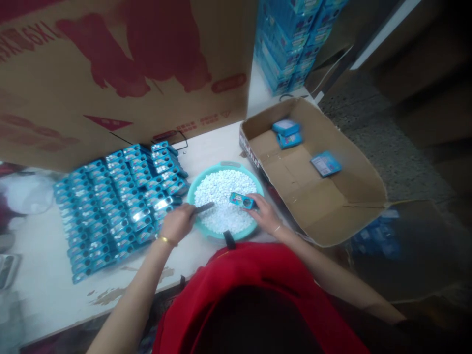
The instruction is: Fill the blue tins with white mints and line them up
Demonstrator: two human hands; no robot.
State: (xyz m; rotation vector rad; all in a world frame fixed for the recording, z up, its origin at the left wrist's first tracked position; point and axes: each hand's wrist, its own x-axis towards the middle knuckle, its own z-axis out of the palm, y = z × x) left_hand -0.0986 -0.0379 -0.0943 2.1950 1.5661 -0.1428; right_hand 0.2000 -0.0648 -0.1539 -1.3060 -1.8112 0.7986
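A round teal basin (191, 192) full of small white pellets (224, 184) sits on the table in front of me. My left hand (179, 223) is closed around a dark, flat, narrow tool (204, 207), whose tip reaches over the pellets. In my right hand (264, 214), a small blue box (241, 200) with a dark round spot is gripped at its right end, above the basin. To the left, many similar blue boxes (118, 206) lie in close rows.
An open cardboard tray (306, 196) on the right contains several blue packs (325, 163). Blue packs are stacked high (283, 44) at the back. A large printed carton (129, 64) stands behind the rows. More blue packs (379, 236) lie below the tray at the right.
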